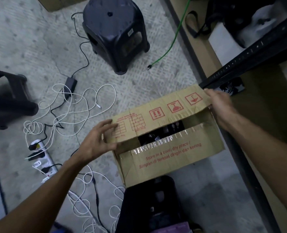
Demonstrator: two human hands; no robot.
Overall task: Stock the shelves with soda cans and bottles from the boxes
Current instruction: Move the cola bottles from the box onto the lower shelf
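The cardboard box (171, 158) stands on the grey floor (30, 39) just in front of the person, between the two outstretched arms, with its opening turned upward. Its long axis runs across the person's view, from lower left to upper right, so the right end lies a little farther away and close to the black post of the shelf frame (250, 54). The far flap (157, 115) is raised and held at both ends. The left hand (97, 142) is at the left end of this flap: the fingers lie spread on the printed top side and the thumb presses from below, so the hand pinches the cardboard. The right hand (221, 105) is at the right end, with the fingers curled around the corner of the flap; it also grips it. The near flap (169, 153), with shiny tape along its edge and red text that reads the right way up for the person, lies almost flat. The red symbols on the far flap stand upside down. Between the two flaps there is a dark gap (156, 137); something dark is inside, but I cannot tell what it is. To the left of the box, white cables (82, 105) lie tangled on the floor near a power strip (43, 158). A dark plastic stool (117, 34) stands farther away, and a green cable (171, 44) runs beside it.
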